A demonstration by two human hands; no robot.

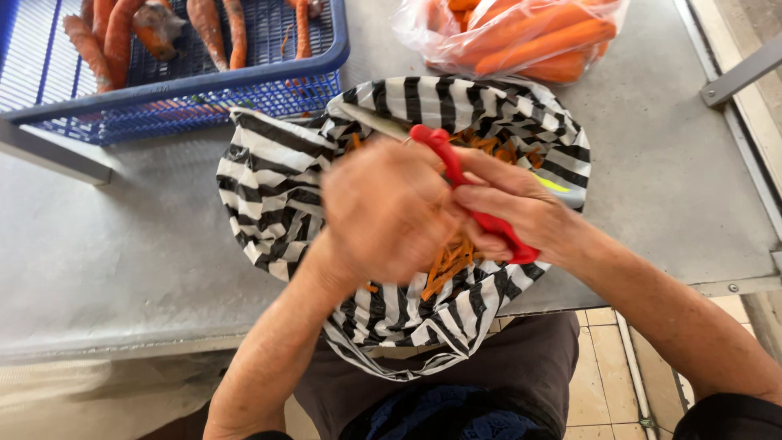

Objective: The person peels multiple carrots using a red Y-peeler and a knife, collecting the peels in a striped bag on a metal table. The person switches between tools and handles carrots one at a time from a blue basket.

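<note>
My right hand [521, 213] grips a red-handled peeler [456, 175] over a black-and-white striped plastic bag [269, 191]. Just left of it, my left hand [383, 213] is closed and blurred; what it holds is hidden behind the fingers. A pale blade-like tip [371, 121] sticks out beyond the left hand. Orange carrot peelings [448, 265] lie inside the bag under both hands. The bag hangs over the near edge of the grey metal table [122, 244].
A blue plastic crate [187, 90] with unpeeled carrots [114, 37] stands at the back left. A clear bag of peeled carrots [529, 37] lies at the back right. Tiled floor [603, 383] shows below the table edge.
</note>
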